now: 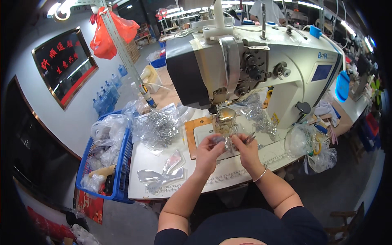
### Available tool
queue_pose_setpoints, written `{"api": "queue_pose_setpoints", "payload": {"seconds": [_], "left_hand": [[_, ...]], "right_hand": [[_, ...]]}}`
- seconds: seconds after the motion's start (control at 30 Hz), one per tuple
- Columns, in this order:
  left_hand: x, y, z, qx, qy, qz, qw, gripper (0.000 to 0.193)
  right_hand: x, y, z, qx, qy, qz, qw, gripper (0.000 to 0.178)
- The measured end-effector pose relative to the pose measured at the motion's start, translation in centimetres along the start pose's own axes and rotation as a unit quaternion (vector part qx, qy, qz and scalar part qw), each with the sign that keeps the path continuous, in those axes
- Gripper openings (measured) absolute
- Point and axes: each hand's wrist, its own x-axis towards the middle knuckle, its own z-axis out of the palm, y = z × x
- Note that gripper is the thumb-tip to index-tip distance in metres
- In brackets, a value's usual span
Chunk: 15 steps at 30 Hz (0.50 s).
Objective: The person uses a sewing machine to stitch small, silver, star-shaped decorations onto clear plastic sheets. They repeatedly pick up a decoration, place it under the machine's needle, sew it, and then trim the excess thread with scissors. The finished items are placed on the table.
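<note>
Both hands meet just in front of the needle area of a large white sewing machine [296, 87]. Between my left hand [209, 154] and my right hand [247, 152] is a small shiny silver piece [230, 143], pinched by the fingers of both. A dark pointed tool, which looks like thread snips [250, 138], sticks out from the right hand. Fingers cover much of the silver piece, so its full shape is hidden. Flat silver bow-shaped pieces [165, 173] lie on the white table at the left front.
Left of the machine is a heap of glittery silver pieces [157, 127] on clear plastic; another silver heap [261, 116] lies under the machine arm. A blue basket [123, 163] of plastic bags adjoins the table's left edge. A ruler strip [228, 176] runs along the front.
</note>
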Motion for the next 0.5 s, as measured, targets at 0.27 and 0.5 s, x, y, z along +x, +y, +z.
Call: {"api": "queue_pose_setpoints", "payload": {"seconds": [0.27, 0.5], "left_hand": [[3.4, 4.0, 1.3, -0.048, 0.023, -0.014, 0.998, 0.018], [5.9, 5.5, 0.1, -0.016, 0.03, -0.045, 0.998, 0.011]], "right_hand": [[4.4, -1.5, 2.1, -0.151, 0.07, -0.111, 0.98, 0.016], [6.8, -1.3, 2.8, -0.334, 0.099, -0.298, 0.889, 0.014]]}}
